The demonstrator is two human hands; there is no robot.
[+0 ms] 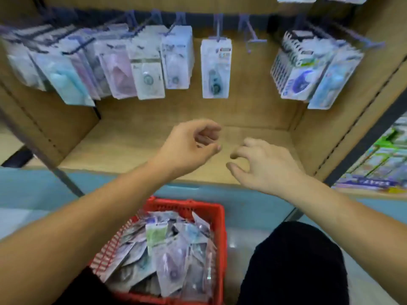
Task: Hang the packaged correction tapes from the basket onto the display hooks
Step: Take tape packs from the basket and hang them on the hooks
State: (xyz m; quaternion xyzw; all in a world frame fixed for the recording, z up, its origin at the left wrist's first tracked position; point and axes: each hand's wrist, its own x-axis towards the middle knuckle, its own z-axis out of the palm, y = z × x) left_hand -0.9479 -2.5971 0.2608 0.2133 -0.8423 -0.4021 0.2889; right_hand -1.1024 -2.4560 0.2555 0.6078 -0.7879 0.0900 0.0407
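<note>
Head view: both hands are empty. Left hand (191,146) and right hand (259,164) hover above the basket (189,204), fingers loosely curled, nothing pinched. Packaged correction tapes (167,249) lie piled loose inside the basket, overlapping at all angles. Likely light, flat blister packs with a stiff card back and glossy clear front, so probably slippery against each other. Best hold looks like a pinch on the top edge beside the hang hole, leaving the hole free. Display hooks (251,39) sit well above the basket, thin purplish prongs. One is bare; its neighbour carries a single pack (215,69).
</note>
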